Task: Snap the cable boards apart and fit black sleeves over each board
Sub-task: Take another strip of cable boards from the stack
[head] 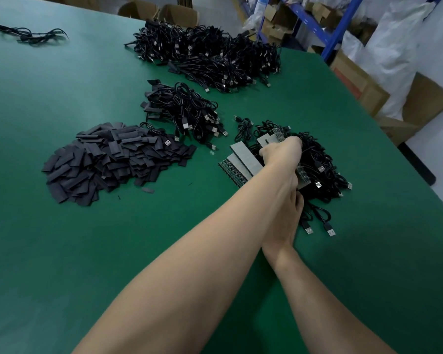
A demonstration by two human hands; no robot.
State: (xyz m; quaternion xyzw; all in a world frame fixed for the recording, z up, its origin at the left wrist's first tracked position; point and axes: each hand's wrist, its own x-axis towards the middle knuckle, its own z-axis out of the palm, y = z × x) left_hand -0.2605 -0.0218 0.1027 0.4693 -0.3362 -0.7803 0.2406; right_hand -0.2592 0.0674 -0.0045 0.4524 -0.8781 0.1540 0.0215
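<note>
Several board panels (pixel 243 159) lie stacked in a heap with their attached cables (pixel 320 169), directly under and around the left hand (pixel 281 152). Its fingers curl down into the heap and seem to clutch one panel near its far edge. The right hand (pixel 287 218) sits nearer the person, half hidden beneath the left forearm, with its fingertips at the near end of the same heap; I cannot tell whether it holds anything. The panels look thin, light and stiff, and are likely to crack cleanly only along their scored lines. The sensible hold is probably by the bare edges on either side of a break line, well off the soldered wire ends (those joints look like the fragile part). The cables are limp and tangled, so they will likely drag and snag when a panel is lifted; with the crossed arms, they are the main obstruction. Soft, flat black sleeves (pixel 113 159) are piled well to the left of the left hand on the green table (pixel 62 251). Beyond it lie a small bundle of sleeved leads (pixel 184 113) and, farther off, a bigger mound (pixel 210 54). Cardboard boxes (pixel 363 85) stand past the table edge to its right.
</note>
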